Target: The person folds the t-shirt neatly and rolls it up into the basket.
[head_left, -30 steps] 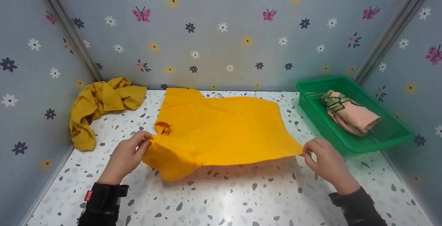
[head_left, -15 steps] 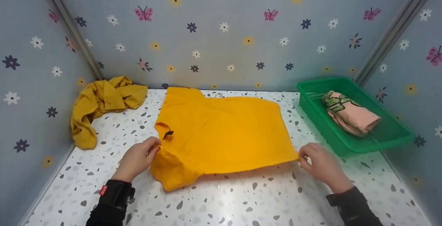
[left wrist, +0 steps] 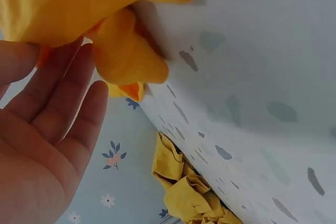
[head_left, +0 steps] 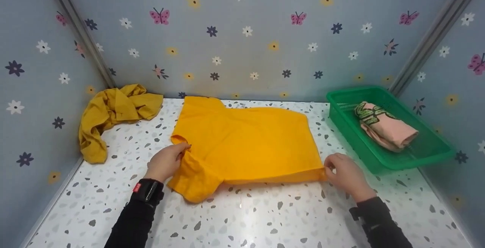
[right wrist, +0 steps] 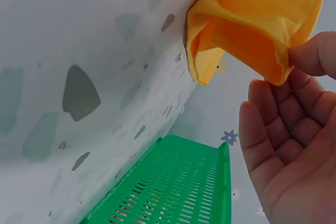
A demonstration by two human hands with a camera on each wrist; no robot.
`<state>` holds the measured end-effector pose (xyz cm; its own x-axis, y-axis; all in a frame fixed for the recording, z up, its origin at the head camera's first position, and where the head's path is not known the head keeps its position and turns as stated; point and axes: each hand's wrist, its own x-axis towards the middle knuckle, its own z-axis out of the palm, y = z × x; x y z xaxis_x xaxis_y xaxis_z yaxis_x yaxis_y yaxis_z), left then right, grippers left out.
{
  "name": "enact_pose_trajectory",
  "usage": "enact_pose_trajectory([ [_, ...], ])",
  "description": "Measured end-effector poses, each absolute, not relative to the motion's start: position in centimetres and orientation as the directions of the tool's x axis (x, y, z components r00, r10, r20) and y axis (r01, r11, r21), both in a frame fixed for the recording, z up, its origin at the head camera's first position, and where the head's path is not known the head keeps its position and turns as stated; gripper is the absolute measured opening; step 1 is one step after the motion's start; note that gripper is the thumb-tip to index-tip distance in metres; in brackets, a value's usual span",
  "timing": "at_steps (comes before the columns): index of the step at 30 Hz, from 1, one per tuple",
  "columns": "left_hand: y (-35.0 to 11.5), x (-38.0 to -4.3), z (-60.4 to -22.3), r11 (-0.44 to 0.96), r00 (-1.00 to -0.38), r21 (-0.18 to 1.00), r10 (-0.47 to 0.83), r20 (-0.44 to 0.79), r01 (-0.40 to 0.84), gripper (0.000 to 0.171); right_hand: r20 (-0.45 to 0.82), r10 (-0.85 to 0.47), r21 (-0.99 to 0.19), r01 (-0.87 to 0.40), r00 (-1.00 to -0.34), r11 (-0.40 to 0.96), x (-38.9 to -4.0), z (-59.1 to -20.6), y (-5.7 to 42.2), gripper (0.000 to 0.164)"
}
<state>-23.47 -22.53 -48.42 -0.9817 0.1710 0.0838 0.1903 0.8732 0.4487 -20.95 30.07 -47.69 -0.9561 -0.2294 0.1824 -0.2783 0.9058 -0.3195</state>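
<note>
A bright yellow T-shirt (head_left: 257,142) lies spread sideways on the speckled table, its collar to the left and its hem to the right. Near the collar, my left hand (head_left: 165,161) pinches the cloth at the shoulder, and the near sleeve hangs below it. My right hand (head_left: 346,174) pinches the near corner of the hem between thumb and fingers. In the right wrist view the hem (right wrist: 241,30) gapes open beside the thumb. The left wrist view has the thumb and fingers of the left hand (left wrist: 47,114) on the yellow cloth.
A crumpled mustard garment (head_left: 113,115) lies at the back left against the wall. On the right stands a green basket (head_left: 382,164) holding a folded pink garment (head_left: 390,127) with a green print. Flowered panels (head_left: 242,43) enclose the table (head_left: 242,217) at the back and sides.
My left hand has moved right and inward with the shoulder cloth, now covering the collar tag. My right hand has shifted slightly left, still holding the hem. The near edge has slackened.
</note>
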Motion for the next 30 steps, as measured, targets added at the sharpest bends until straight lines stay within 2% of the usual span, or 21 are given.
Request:
enact_pose_trajectory([
  [2, -22.7, -23.2, -48.1, 0.882, -0.981, 0.429, 0.174, 0.090, 0.196, 0.041, 0.172, -0.220, -0.326, -0.267, -0.960, 0.907, -21.0, -47.7, 30.0, 0.006],
  [5, -23.5, -22.4, -47.5, 0.891, -0.970, 0.389, 0.188, 0.155, 0.235, 0.040, 0.170, -0.219, -0.328, -0.265, -0.961, 0.907, -21.0, -47.6, 30.0, 0.006],
  [11, -25.5, -19.4, -47.3, 0.878, -0.909, 0.301, 0.278, 0.309, 0.371, 0.013, 0.208, -0.250, -0.331, -0.308, -0.946, 0.892, -20.6, -47.6, 30.2, 0.007],
  [19, -26.4, -16.7, -49.1, 0.878, -0.911, 0.251, 0.373, 0.176, 0.408, 0.024, 0.167, -0.232, -0.340, -0.277, -0.958, 0.899, -20.4, -47.3, 30.2, 0.006],
  [25, -25.9, -17.0, -50.4, 0.869, -0.885, 0.196, 0.417, 0.208, 0.455, 0.029, 0.123, -0.221, -0.351, -0.251, -0.967, 0.902, -20.4, -47.6, 30.1, 0.006],
  [30, -25.4, -17.4, -51.1, 0.866, -0.882, 0.197, 0.417, 0.219, 0.459, 0.027, 0.115, -0.230, -0.355, -0.256, -0.966, 0.899, -20.5, -47.9, 30.1, 0.006],
])
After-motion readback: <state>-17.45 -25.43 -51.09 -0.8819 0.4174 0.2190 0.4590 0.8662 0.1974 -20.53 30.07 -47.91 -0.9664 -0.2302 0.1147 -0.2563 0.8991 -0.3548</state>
